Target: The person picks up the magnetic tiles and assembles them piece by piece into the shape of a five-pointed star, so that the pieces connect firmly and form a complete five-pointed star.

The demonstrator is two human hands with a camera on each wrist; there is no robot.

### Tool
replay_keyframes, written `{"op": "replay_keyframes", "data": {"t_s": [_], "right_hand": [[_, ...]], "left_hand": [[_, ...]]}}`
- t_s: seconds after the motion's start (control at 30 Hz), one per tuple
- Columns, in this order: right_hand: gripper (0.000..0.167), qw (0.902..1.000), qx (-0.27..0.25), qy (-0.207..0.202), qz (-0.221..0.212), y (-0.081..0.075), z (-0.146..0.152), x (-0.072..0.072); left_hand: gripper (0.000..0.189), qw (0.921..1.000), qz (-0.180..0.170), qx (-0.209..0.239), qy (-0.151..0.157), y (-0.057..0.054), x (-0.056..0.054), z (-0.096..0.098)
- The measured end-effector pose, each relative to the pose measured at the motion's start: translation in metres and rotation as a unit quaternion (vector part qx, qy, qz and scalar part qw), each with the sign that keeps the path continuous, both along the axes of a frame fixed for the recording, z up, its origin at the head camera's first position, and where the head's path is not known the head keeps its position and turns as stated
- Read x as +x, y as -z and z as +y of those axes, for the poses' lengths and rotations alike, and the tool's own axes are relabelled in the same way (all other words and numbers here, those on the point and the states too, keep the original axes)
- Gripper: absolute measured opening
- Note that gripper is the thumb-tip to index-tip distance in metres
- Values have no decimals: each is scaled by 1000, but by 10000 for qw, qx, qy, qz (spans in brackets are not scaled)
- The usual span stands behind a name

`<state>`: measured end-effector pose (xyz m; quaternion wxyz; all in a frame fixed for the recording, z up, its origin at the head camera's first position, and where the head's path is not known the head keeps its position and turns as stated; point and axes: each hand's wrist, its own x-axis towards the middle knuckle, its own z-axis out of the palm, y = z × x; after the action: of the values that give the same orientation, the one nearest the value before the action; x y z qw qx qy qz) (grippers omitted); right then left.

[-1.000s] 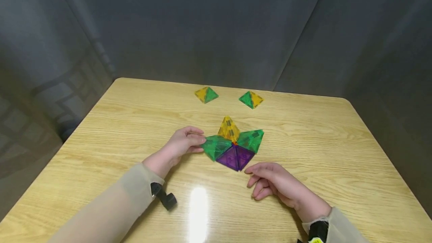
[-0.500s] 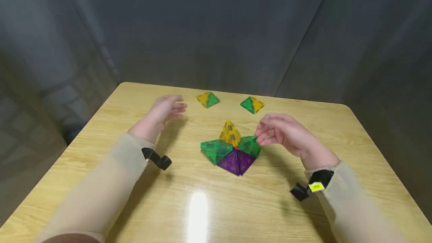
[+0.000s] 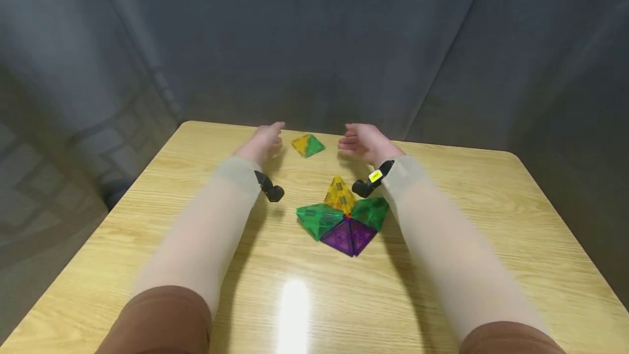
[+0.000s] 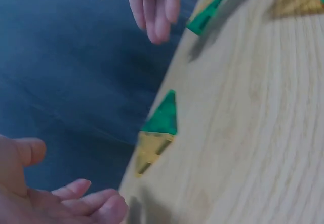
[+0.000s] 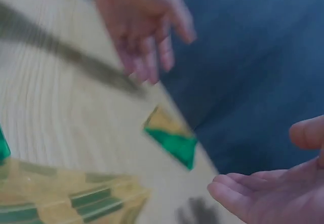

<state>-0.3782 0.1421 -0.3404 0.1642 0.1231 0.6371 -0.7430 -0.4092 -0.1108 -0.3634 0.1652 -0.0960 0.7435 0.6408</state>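
Observation:
My left hand (image 3: 267, 142) hangs over the far left of the table, fingers extended, left of a small yellow-and-green magnetic tile pyramid (image 3: 308, 146). On that pyramid's other side hovers my right hand (image 3: 365, 143), also holding nothing. A second yellow-and-green pyramid (image 4: 205, 16), hidden in the head view, shows in the left wrist view below the right hand. Nearer me lies a cluster of translucent magnetic tiles: a yellow pyramid (image 3: 339, 195), a green shape on the left (image 3: 318, 219), another green shape on the right (image 3: 371, 212) and flat purple triangles (image 3: 349, 236) in front.
The wooden table (image 3: 275, 283) ends just beyond the small pyramids. A dark grey curtain (image 3: 314, 42) stands behind that edge. Each wrist carries a black strap with a camera, the left wrist camera (image 3: 273, 193) hanging over the table.
My left hand has left the left green shape, and my right hand has left the purple triangles' front. Both have moved to the far edge, and the right one now covers the right small pyramid.

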Motion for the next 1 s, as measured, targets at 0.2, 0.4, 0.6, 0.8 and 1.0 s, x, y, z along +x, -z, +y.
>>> {"op": "replay_keyframes", "data": {"t_s": [0.2,0.4,0.6,0.8,1.0], "right_hand": [[63,9990,144,-336,-239,25,-13,-13],[63,9986,55,-472,-229,32,-20,-14],[63,9982,-30,-567,-195,34,-24,-16],[65,9983,-113,-537,-214,37,-27,-18],[64,9981,-156,-571,-152,38,-29,-17]], "left_hand": [[68,9968,153,-738,259,15,-15,18],[75,9854,433,-1501,674,21,-16,27],[71,9836,494,-1604,664,23,-18,29],[71,9831,487,-1606,734,22,-17,29],[71,9929,385,-1062,362,19,-13,28]]}}
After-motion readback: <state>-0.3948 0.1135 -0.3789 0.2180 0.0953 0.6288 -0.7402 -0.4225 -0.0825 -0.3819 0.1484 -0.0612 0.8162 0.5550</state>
